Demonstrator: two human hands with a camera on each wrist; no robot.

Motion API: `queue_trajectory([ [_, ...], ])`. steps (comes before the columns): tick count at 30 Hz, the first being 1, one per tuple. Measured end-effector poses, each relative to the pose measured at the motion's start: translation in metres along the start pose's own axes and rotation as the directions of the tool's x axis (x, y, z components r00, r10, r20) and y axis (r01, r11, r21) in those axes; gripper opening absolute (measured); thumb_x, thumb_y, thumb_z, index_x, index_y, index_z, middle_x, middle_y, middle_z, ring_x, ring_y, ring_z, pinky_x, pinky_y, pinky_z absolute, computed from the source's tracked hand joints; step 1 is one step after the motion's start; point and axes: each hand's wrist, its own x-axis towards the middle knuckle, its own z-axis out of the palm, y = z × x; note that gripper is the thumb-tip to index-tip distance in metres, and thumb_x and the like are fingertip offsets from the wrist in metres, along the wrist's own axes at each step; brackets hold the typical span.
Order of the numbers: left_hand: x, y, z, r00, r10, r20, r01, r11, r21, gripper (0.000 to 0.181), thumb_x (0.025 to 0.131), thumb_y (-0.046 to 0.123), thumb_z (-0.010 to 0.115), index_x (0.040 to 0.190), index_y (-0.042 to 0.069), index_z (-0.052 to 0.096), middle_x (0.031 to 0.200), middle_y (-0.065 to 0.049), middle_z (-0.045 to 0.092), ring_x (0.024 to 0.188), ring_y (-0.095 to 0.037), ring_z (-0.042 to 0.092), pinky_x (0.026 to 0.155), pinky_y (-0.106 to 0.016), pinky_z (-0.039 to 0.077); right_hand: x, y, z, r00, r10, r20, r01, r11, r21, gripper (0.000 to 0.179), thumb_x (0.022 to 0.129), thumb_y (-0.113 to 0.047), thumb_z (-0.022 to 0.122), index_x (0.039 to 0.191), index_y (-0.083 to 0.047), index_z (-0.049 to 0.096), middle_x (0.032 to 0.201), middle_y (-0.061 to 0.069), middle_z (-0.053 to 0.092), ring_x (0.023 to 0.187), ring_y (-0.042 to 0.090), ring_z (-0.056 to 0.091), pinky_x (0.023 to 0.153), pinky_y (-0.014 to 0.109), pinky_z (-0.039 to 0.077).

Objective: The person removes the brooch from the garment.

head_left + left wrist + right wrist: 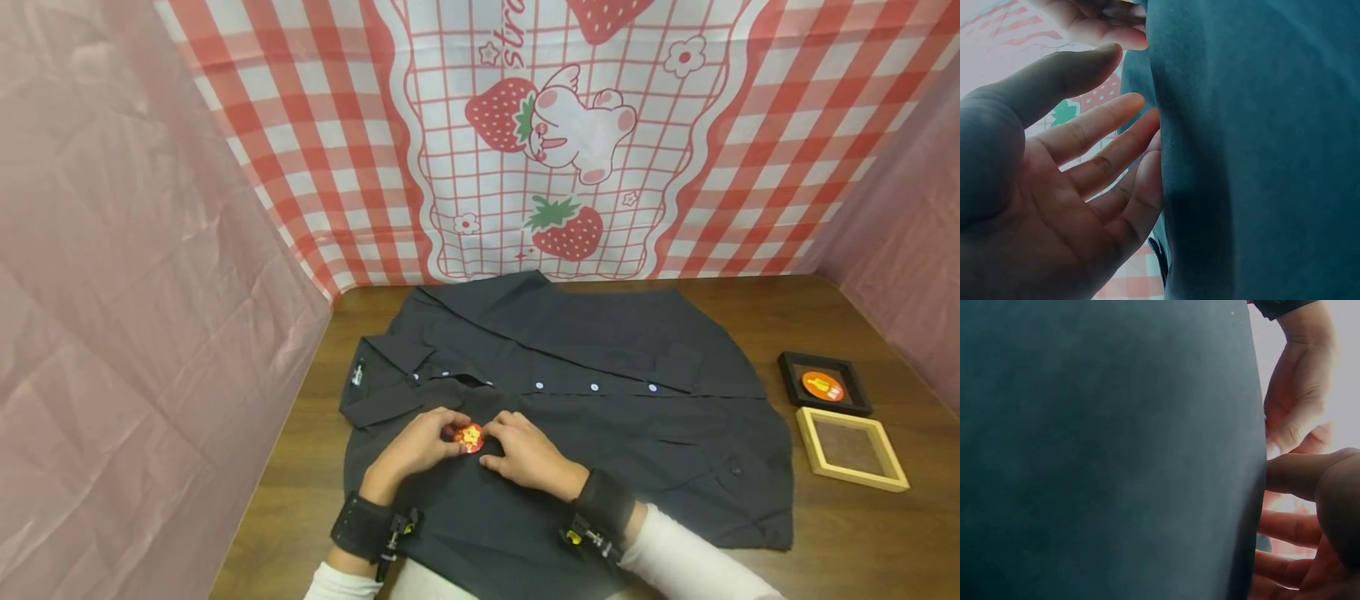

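A dark grey button-up shirt (pixel 585 467) lies spread on the table, its collar to the left and one sleeve laid across its far half. On the front panel below the collar sits a round red badge (pixel 470 437) with a yellow star design. My left hand (pixel 423 442) is at the badge's left side, thumb and fingertips right at its rim. From the right my right hand (pixel 528 454) reaches the opposite rim, fingers slightly bent. In the left wrist view the left fingers (pixel 1104 156) are loosely extended against the cloth. The right thumb (pixel 1294 475) meets the cloth too.
To the right on the wooden table (pixel 840 533) lie a black frame (pixel 791 379) holding an orange round badge (pixel 822 386) and a pale yellow frame (pixel 855 482). A strawberry-print checked cloth (pixel 322 150) hangs behind, with pink cloth (pixel 127 292) at the sides.
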Motion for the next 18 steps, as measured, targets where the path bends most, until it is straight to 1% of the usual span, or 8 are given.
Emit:
queue_trajectory([
  [7, 0.0005, 0.0034, -0.0021, 1.0, -0.024, 0.018, 0.023, 1.0, 0.021, 0.037, 0.079, 0.01, 0.077, 0.115, 0.005, 0.069, 0.107, -0.007, 0.066, 0.094, -0.019, 0.061, 0.078, -0.035, 0.05, 0.0026, -0.0034, 0.0012, 1.0, 0.011, 0.013, -0.01, 0.999, -0.046, 0.031, 0.08, -0.029, 0.079, 0.103, -0.009, 0.071, 0.094, 0.0, 0.057, 0.084, 0.016, 0.051, 0.073, 0.031, 0.047],
  [12, 0.0004, 0.0035, -0.0012, 1.0, -0.011, 0.015, 0.01, 0.999, 0.051, 0.035, 0.078, 0.007, 0.077, 0.112, 0.003, 0.071, 0.104, -0.007, 0.066, 0.089, -0.017, 0.058, 0.076, -0.034, 0.048, 0.0043, -0.0052, 0.0026, 1.0, 0.011, 0.008, -0.011, 0.996, -0.083, 0.029, 0.079, -0.029, 0.079, 0.1, -0.01, 0.07, 0.093, 0.0, 0.058, 0.081, 0.015, 0.05, 0.069, 0.029, 0.046],
  [18, 0.0024, 0.0007, 0.0031, 1.0, 0.02, 0.011, -0.021, 0.994, 0.109, 0.039, 0.074, 0.003, 0.079, 0.113, 0.003, 0.07, 0.102, -0.006, 0.065, 0.085, -0.015, 0.058, 0.073, -0.032, 0.047, 0.004, -0.0072, 0.0024, 0.999, -0.031, -0.019, 0.029, 0.995, -0.096, 0.025, 0.077, -0.025, 0.08, 0.093, -0.009, 0.069, 0.087, 0.0, 0.059, 0.076, 0.016, 0.051, 0.068, 0.03, 0.046],
])
